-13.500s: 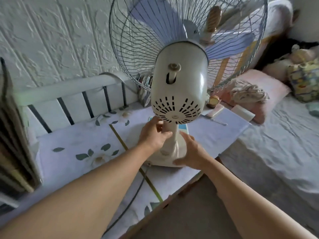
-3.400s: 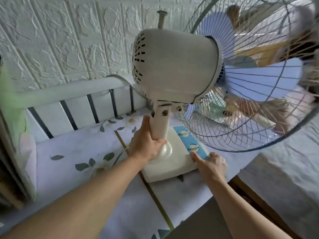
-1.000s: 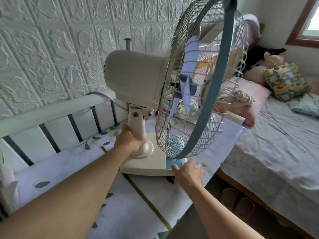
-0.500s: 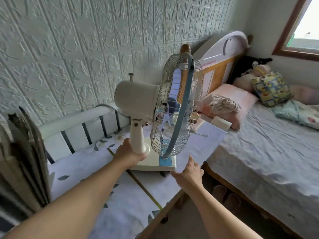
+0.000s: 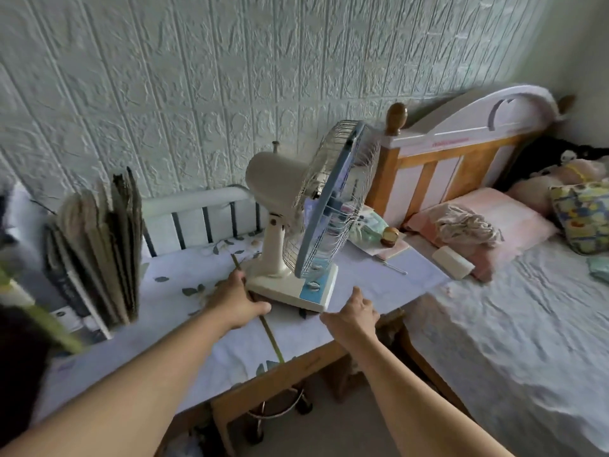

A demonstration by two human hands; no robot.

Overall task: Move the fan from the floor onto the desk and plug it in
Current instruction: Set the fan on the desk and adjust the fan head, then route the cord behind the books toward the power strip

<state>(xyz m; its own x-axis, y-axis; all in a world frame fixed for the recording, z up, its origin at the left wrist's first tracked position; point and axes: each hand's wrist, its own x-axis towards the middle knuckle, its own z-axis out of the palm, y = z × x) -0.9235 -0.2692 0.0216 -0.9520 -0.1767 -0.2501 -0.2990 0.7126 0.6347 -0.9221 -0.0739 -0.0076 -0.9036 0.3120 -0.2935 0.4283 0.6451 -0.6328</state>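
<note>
Fan (image 5: 298, 222), 1 unit, stands upright on desk (image 5: 197, 338) w/ cage facing 3 o'clock toward bed (image 5: 514, 331). L hand (image 5: 235, 300) rests at base's 9 o'clock corner, fingers loose, touching, no grip. R hand (image 5: 354, 313) open, just beside base at 5 o'clock, not touching. 2 knobs on blue panel (image 5: 313, 286). Plug, cord: can't tell.

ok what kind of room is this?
Most likely a bedroom: a bed with a wooden headboard and a pink pillow sits right beside the cloth-covered desk where the fan stands.
</note>
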